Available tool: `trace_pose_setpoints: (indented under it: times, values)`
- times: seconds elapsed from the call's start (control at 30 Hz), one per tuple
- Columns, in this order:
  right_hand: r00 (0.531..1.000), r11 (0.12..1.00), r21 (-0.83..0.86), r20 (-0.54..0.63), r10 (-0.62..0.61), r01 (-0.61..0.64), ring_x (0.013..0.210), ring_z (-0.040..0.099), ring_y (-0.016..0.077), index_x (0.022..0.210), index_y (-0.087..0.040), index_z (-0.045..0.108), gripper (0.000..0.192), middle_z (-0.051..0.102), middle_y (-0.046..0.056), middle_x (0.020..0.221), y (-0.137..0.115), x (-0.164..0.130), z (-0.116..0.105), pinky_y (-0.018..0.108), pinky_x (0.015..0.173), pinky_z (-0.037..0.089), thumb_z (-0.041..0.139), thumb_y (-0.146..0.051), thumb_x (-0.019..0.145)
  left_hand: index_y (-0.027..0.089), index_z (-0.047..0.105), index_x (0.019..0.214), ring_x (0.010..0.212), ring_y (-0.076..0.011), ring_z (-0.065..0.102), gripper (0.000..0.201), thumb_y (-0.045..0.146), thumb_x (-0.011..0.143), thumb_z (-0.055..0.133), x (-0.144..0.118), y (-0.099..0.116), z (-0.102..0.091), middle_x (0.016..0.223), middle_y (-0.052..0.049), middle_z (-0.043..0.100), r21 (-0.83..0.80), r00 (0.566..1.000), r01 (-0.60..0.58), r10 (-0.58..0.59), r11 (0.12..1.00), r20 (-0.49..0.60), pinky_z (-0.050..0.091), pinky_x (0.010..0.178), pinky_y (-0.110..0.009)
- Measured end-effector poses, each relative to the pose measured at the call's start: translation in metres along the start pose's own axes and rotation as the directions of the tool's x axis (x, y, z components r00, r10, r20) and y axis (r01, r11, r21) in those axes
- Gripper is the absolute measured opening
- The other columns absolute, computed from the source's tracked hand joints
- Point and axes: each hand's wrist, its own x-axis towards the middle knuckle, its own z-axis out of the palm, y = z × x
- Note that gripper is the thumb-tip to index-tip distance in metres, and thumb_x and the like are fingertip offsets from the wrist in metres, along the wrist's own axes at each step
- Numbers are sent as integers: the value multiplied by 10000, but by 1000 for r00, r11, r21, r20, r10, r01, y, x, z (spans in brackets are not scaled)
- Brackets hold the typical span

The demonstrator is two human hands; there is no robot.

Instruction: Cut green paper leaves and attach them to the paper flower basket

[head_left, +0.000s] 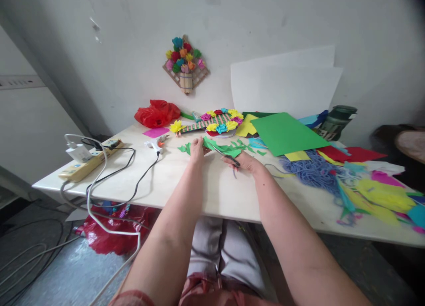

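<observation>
My left hand (198, 149) pinches a piece of green paper (210, 143) over the middle of the table. My right hand (245, 162) is closed around the dark handles of a pair of scissors (229, 157), whose blades point left and lie against the green paper. Whether the blades are apart I cannot tell. Small cut green scraps (246, 145) lie on the table around both hands. Just behind them rests a woven craft piece (212, 122) trimmed with yellow, blue, red and pink paper flowers.
On the left are a glue gun (156, 144) and a power strip (91, 160) with trailing cables. A red plastic bag (157, 113) sits at the back. To the right lie a green sheet (287, 133), blue yarn (308, 170), coloured paper and a dark bottle (337, 120).
</observation>
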Motion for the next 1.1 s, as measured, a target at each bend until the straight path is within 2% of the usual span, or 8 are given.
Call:
trace_pose_setpoints:
  times: [0.2, 0.6, 0.8, 1.0, 1.1]
  values:
    - [999, 1000, 6, -28, 26, -26, 353, 400, 62, 622, -167, 531, 297, 487, -47, 450, -1, -1, 0, 197, 316, 312, 734, -384, 608, 192, 433, 742, 630, -143, 636, 235, 374, 777, 579, -1, -1, 2, 782, -36, 677, -14, 999, 15, -15, 1000, 41, 521, 637, -298]
    - [997, 998, 56, -71, 25, -21, 384, 369, 50, 618, -168, 535, 307, 489, -49, 502, -6, -3, 4, 197, 331, 249, 753, -377, 560, 190, 413, 761, 665, -153, 649, 243, 364, 765, 582, -1, 1, 0, 896, -74, 689, -49, 998, 19, -16, 999, 67, 531, 661, -322]
    - [995, 998, 66, -93, 29, -23, 383, 364, 46, 607, -166, 530, 317, 483, -58, 490, -7, -2, 5, 189, 344, 251, 748, -382, 528, 192, 404, 753, 608, -133, 621, 267, 378, 748, 595, 2, -1, -1, 781, -34, 662, -45, 998, 28, -25, 999, 49, 516, 584, -274]
    - [993, 998, 65, -117, 16, -8, 400, 371, 47, 594, -164, 508, 302, 476, -60, 498, -12, -5, 6, 190, 365, 249, 747, -336, 529, 200, 406, 742, 523, -107, 572, 321, 423, 717, 636, 1, 0, -1, 618, 39, 542, -45, 999, 14, -13, 999, 42, 508, 560, -261]
    - [993, 999, 49, -116, -6, 12, 396, 366, 49, 633, -157, 545, 275, 479, -60, 495, -11, -5, 5, 193, 365, 256, 737, -338, 555, 204, 412, 758, 475, -97, 535, 325, 457, 733, 614, -2, 3, 2, 581, 57, 490, -51, 1000, 22, -22, 998, 10, 496, 532, -256]
